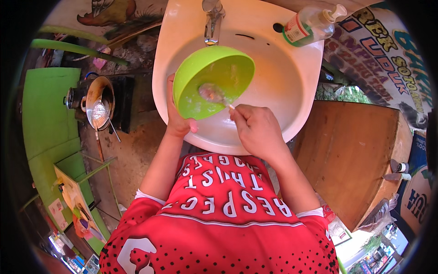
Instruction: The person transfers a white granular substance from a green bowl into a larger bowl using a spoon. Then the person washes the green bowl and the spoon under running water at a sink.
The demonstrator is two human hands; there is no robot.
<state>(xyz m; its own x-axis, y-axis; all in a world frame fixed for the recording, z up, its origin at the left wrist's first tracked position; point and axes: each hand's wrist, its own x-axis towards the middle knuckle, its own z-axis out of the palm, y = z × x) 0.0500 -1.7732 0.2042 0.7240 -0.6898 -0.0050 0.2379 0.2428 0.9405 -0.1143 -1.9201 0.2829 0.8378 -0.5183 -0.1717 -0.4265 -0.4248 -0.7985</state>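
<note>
A lime-green plastic bowl (236,68) is tilted over the sink, its mouth facing right and toward me. My left hand (177,118) grips it by its left side, thumb near the lower rim. Whitish smears and bits cling to the inside wall. My right hand (258,128) pinches the handle of a spoon (210,92), whose blurred head is inside the bowl and carries some light residue. Whether the spoon touches the wall, I cannot tell. The chrome faucet (213,29) stands just behind the bowl; no water stream is visible.
A white washbasin (280,113) lies below my hands. On its back right corner stands a pump bottle (304,29) with green liquid. At left, a wok (97,84) holding a perforated skimmer (101,113) rests on a stove. A brown wooden board (345,154) is at right.
</note>
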